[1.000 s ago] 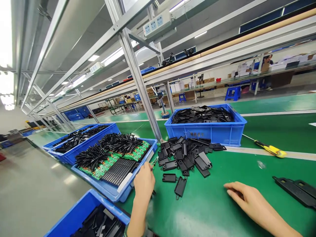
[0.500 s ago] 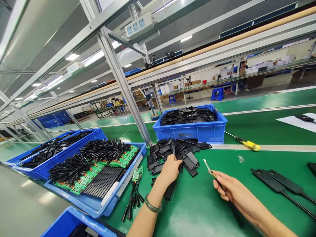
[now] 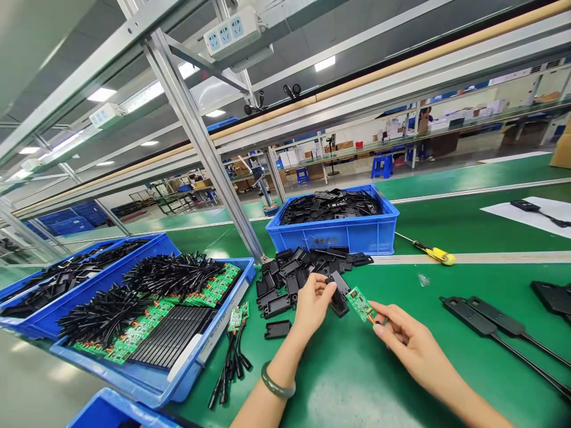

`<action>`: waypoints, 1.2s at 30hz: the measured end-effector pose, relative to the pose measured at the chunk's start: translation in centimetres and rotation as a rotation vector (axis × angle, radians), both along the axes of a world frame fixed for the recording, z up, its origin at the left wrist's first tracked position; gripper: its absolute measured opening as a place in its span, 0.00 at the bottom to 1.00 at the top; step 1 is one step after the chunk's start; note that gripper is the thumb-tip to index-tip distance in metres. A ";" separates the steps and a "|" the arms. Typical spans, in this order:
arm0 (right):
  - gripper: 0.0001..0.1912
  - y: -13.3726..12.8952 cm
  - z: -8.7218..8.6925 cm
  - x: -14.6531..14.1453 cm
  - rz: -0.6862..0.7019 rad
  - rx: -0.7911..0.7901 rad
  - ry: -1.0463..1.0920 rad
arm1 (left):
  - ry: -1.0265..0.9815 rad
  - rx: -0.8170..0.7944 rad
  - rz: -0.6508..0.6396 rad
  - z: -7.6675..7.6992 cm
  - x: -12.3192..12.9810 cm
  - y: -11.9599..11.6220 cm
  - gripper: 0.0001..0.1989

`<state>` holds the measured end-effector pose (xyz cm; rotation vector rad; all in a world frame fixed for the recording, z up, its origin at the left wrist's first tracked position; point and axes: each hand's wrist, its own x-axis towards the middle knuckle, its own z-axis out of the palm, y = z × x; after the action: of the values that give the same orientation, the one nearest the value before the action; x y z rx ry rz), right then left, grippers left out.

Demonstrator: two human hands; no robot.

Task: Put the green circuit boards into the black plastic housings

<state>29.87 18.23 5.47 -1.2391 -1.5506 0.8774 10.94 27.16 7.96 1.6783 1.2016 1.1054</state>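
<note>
My right hand (image 3: 404, 333) is closed around the wired end of a small green circuit board (image 3: 360, 304), whose component face is turned towards me. Orange and red wires show at my fingertips; the cable behind them is hidden in the hand. My left hand (image 3: 316, 300), with a bangle at the wrist, pinches a black plastic casing (image 3: 331, 280) at the near edge of a loose pile of casings (image 3: 292, 273). Fingers partly cover that piece. The board's tip is close to the casings beside my left fingers. A single casing (image 3: 277, 329) lies left of my left wrist.
A blue bin of black casings (image 3: 332, 230) stands behind the pile. At left, a blue tray (image 3: 209, 333) holds cabled boards; several more boards (image 3: 236, 318) lie beside it. A yellow screwdriver (image 3: 439, 254) and black cabled units (image 3: 473, 318) lie to the right.
The circuit board has turned from edge-on to face-on and come nearer my left hand. My left hand has drawn slightly back from the pile with its fingers pinched. The view has shifted a little right.
</note>
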 end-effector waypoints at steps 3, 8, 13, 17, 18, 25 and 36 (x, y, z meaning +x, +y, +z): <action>0.18 -0.4 -0.5 -0.1 -0.013 0.203 -0.180 | -0.419 -0.399 -0.035 -1.5 2.0 -1.3 0.22; 0.16 -0.5 -1.3 -0.1 -0.028 0.375 -0.416 | -0.644 -0.644 -0.124 -2.3 2.7 -2.5 0.27; 0.15 -0.4 -1.3 0.1 -0.072 0.382 -0.446 | -0.601 -0.574 -0.298 -1.8 1.5 -3.0 0.25; 0.15 -0.3 -0.5 0.5 -0.072 0.298 -0.367 | -0.511 -0.508 -0.376 -2.0 0.9 -3.1 0.30; 0.14 -0.3 -0.2 0.6 -0.066 0.282 -0.353 | -0.516 -0.503 -0.364 -2.2 0.9 -3.0 0.28; 0.14 -0.3 0.5 0.7 -0.023 0.304 -0.306 | -0.697 -0.551 -0.386 -2.5 0.8 -2.9 0.26; 0.14 -0.2 -1.2 0.5 -0.075 0.427 -0.491 | -0.807 -0.605 -0.420 -2.2 2.1 -4.3 0.25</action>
<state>30.39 18.08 4.27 -1.2340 -1.9326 0.1694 13.08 22.84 5.72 0.8168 0.5329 0.8843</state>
